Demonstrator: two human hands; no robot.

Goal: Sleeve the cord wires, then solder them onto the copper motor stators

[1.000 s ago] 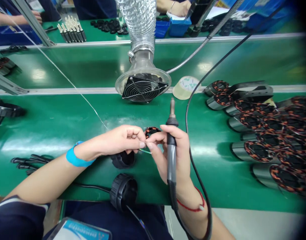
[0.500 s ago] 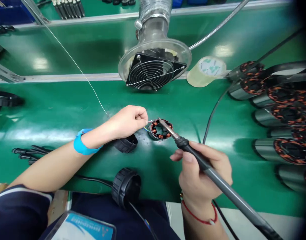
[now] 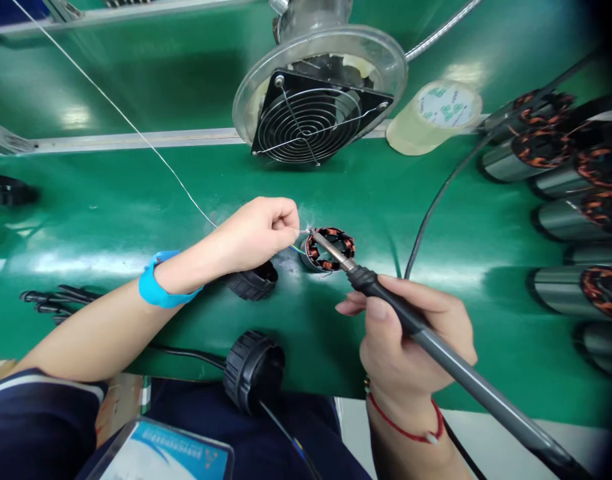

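Observation:
A soldering iron point(image 3: 413, 323) is in my right hand point(image 3: 419, 340), fingers wrapped round its dark handle. Its tip meets the left rim of a motor stator point(image 3: 330, 249), a metal ring with copper windings standing on the green bench. My left hand point(image 3: 259, 233) is closed in a pinch on thin solder wire point(image 3: 173, 170), and the wire's end reaches the iron's tip. Blue and yellow leads run from beneath that hand to the stator. Below the left hand lies a black ribbed ring cap point(image 3: 253, 280), partly covered by it.
An extractor hood with a fan grille point(image 3: 306, 130) hangs above the stator. Beside it stands a roll of tape point(image 3: 433, 117). Several more stators point(image 3: 561, 290) line the right side. A black cap with a cable point(image 3: 253, 373) rests at the front edge. Black cables point(image 3: 61, 300) lie left.
The iron's tip has shifted left along the stator's rim, to the end of the solder wire. The camera view has tilted down and moved closer; both hands keep their grips.

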